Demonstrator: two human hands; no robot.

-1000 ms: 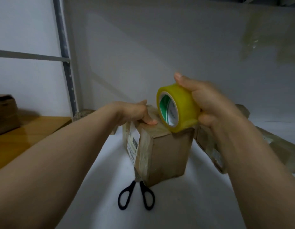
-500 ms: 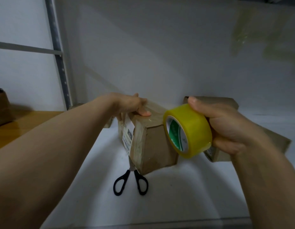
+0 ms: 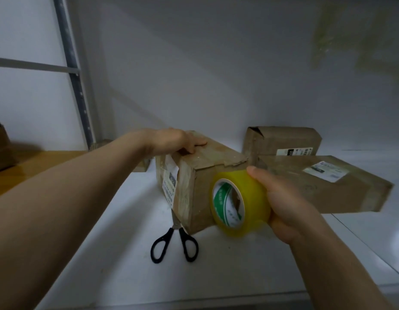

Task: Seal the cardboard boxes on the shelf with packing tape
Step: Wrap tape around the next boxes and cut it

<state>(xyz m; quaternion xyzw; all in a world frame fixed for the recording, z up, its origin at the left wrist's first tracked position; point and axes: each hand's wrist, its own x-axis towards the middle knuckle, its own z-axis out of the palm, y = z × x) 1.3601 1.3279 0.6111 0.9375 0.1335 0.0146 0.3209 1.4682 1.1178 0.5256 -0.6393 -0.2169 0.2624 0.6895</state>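
The white shelf (image 3: 238, 276) ran back to a plain grey wall, with three cardboard boxes on it. The near box (image 3: 207, 175) stood upright at the middle, a long box (image 3: 328, 186) lay just beside it to the right, and a third box (image 3: 283, 139) sat behind that one against the wall. Black-handled scissors (image 3: 174, 245) lay at the near box's foot, blades tucked under its front corner.

The left hand (image 3: 178, 142) gripped the near box's top at its far corner, fingers (image 3: 194, 148) bent over the cardboard. The right hand (image 3: 283, 198) clasped the yellow tape roll (image 3: 243, 202) round its rim, thumb on top, and held it against the box's right face.

The near box looked light and fairly stiff, though its top edge was torn and creased, so it would probably tip or slide under a pull on the tape; bracing it from above seemed the right hold. The roll looked rigid and smooth, best taken across its width so it could turn.
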